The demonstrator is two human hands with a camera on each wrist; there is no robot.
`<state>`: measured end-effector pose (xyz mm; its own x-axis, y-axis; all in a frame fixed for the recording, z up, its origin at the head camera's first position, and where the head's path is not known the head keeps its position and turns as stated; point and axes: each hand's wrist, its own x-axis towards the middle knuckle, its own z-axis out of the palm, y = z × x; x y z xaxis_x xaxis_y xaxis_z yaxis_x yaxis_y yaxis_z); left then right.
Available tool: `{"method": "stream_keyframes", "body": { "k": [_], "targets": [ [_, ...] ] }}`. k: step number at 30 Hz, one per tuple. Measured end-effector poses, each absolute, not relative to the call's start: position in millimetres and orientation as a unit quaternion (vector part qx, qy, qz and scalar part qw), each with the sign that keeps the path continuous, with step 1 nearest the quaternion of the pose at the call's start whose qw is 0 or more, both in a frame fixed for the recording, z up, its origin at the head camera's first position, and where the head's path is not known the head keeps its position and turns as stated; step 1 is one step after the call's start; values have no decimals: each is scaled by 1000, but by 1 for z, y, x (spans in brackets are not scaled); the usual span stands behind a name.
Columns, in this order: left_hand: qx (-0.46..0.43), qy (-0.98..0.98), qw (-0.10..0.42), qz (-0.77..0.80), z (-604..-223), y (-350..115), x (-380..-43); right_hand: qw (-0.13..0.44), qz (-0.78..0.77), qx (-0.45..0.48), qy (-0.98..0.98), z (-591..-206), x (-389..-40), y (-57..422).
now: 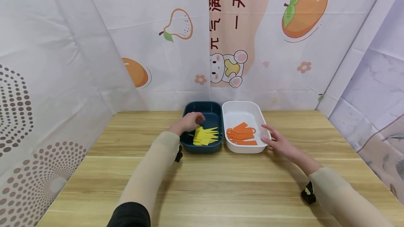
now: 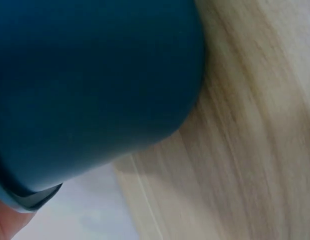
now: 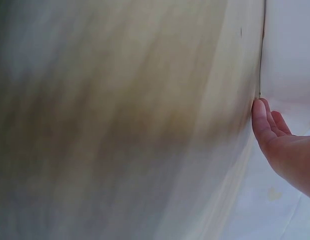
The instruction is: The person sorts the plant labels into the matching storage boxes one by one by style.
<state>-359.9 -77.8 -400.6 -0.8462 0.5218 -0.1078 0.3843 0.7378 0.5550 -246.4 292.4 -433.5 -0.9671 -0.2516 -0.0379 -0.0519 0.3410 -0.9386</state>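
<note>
My left hand (image 1: 190,121) reaches over the left rim of a dark blue tray (image 1: 206,107), fingers loosely bent above its inside. No item shows between those fingers. In the tray lies a pile of flat yellow pieces (image 1: 206,136), some with pointed ends. The left wrist view has the blue tray's outer wall (image 2: 94,90) close up, with a bit of the hand at the rim. A white tray (image 1: 241,107) beside it holds flat orange pieces (image 1: 243,136), several with a ring end. At its right side rests my right hand (image 1: 277,141), fingers relaxed and spread near the rim.
Both trays stand side by side on a wooden table (image 1: 227,192), close to its far edge. A printed cloth (image 1: 176,66) hangs behind, and further cloth flanks the left and right sides. A small black device (image 1: 308,193) is strapped at the right wrist.
</note>
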Motion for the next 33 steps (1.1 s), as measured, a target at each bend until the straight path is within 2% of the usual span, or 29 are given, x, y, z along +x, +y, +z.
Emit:
{"method": "stream_keyframes", "body": {
  "k": [18, 26, 33],
  "targets": [
    [293, 880, 107, 359, -389, -91, -356, 68, -528, -106, 840, -428, -250, 295],
    [328, 868, 93, 361, -373, -108, -334, 36, -511, -123, 850, -408, -253, 303],
    [313, 872, 99, 362, -355, -131, -298, -14, -438, -154, 885, -382, -240, 301]
  ]
}}
